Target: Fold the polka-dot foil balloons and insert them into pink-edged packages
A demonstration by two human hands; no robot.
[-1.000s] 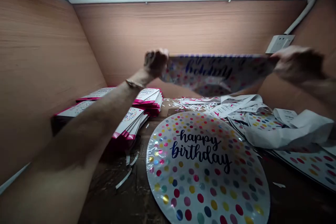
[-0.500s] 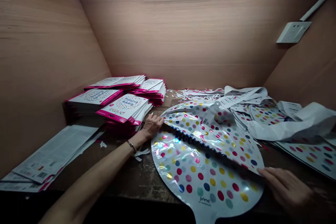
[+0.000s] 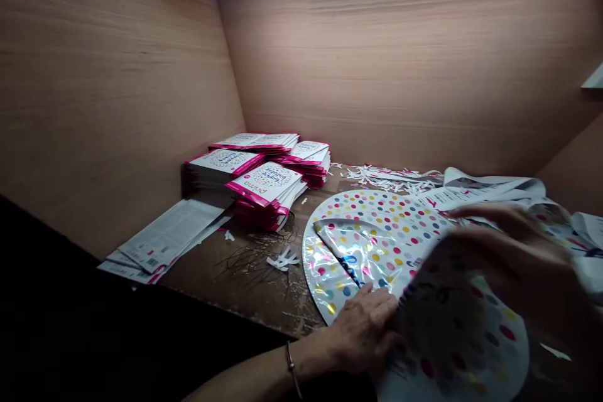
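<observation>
Head view: left hand [image 3: 362, 333] fingers clasp the folded polka-dot foil balloon [image 3: 367, 257]; right hand [image 3: 513, 257] fingers lie across it (grip unclear).

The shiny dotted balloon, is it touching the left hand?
Touching. The head view shows the left hand resting on the foil balloon, its fingers lying across the folded dotted part.
</observation>
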